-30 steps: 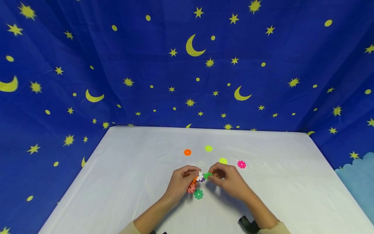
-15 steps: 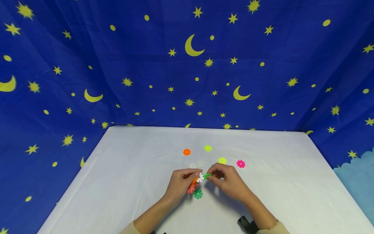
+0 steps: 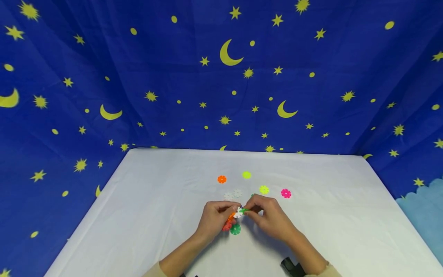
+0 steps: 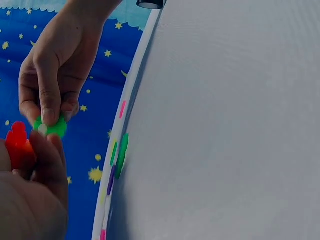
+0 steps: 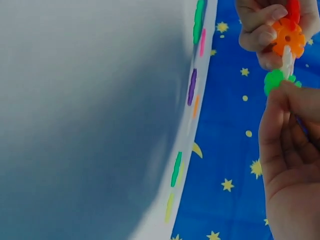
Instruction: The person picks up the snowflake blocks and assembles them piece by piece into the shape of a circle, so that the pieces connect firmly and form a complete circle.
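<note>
Near the middle of the white table, my left hand [image 3: 215, 220] pinches a short chain of notched plastic interlocking discs. It includes a red disc [image 3: 226, 226], an orange disc [image 5: 288, 37] and a white disc [image 3: 237, 213], set at angles to each other. Between thumb and fingertips of my right hand [image 3: 271, 216] is a green disc [image 5: 274, 82]. Its edge meets the white disc in the right wrist view; how deep the slots engage is hidden by the fingers. A darker green disc [image 3: 235, 229] lies on the table just below the hands.
Beyond the hands lie loose discs: orange [image 3: 222, 179], yellow [image 3: 247, 175], yellow-green [image 3: 264, 189], pink [image 3: 285, 193] and pale white discs [image 3: 237, 193]. A purple disc [image 4: 111, 180] shows edge-on. A black object [image 3: 292, 267] is by the right wrist. A blue starry curtain [image 3: 173, 77] surrounds the table.
The green and white discs have come closer together and tilted slightly. My right hand has shifted a little down and toward the left. My left hand keeps its grip on the chain.
</note>
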`<action>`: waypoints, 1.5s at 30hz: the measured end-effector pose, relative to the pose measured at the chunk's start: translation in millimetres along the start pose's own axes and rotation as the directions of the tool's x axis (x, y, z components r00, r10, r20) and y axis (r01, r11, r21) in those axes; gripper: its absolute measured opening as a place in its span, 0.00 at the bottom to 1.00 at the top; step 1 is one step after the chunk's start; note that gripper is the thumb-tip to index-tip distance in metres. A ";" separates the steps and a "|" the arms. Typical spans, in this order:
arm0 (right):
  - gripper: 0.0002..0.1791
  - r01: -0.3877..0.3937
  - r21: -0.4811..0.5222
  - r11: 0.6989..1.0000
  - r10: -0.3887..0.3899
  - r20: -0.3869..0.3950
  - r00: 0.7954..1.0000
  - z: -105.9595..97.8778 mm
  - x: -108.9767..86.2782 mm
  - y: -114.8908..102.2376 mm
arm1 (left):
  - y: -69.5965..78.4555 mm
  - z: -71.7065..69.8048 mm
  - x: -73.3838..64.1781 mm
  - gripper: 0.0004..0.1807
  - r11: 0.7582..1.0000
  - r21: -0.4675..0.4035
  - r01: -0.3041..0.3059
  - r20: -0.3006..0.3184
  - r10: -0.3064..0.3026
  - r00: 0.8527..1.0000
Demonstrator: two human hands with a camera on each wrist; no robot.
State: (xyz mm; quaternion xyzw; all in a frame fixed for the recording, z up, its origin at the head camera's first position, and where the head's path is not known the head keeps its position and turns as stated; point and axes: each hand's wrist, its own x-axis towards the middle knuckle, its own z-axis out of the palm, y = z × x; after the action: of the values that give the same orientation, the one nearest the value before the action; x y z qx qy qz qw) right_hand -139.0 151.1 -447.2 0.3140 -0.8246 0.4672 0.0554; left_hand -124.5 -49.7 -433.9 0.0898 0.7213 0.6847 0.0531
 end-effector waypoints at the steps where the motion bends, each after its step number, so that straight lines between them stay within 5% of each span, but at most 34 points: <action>1: 0.09 0.009 0.002 1.000 -0.009 0.001 1.000 0.5 0.0 -0.4 | 0.4 -0.1 -0.4 0.07 1.000 0.012 -0.005 0.001 0.005 1.000; 8: 0.07 -0.002 -0.002 1.000 0.002 -0.011 1.000 3.3 1.5 -1.6 | 2.3 -2.7 -0.6 0.07 1.000 0.011 -0.010 0.029 0.010 1.000; 18: 0.09 -0.101 0.018 0.995 0.101 -0.002 0.995 5.6 4.9 -2.0 | -29.6 -4.9 9.6 0.10 0.997 -0.005 0.079 0.050 -0.079 0.996; 26: 0.09 -0.086 -0.007 0.996 0.085 -0.018 0.996 4.5 7.6 -0.5 | -10.0 -3.7 2.9 0.09 0.996 -0.005 0.088 0.065 -0.087 0.994; 32: 0.10 -0.065 -0.026 0.998 0.064 -0.021 0.998 4.6 10.7 0.2 | -32.8 -4.5 9.0 0.12 0.998 0.026 0.062 0.116 -0.064 0.991; 45: 0.07 -0.159 -0.026 0.987 0.158 -0.026 0.987 1.7 13.0 8.0 | -32.8 -7.6 7.7 0.18 0.995 0.086 0.048 0.079 -0.054 0.995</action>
State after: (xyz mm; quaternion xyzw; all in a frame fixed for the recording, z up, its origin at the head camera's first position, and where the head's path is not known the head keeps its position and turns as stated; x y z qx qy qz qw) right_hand -153.6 146.6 -449.0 0.2410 -0.8527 0.4623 0.0325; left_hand -135.4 -57.1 -465.8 0.1013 0.7487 0.6480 0.0962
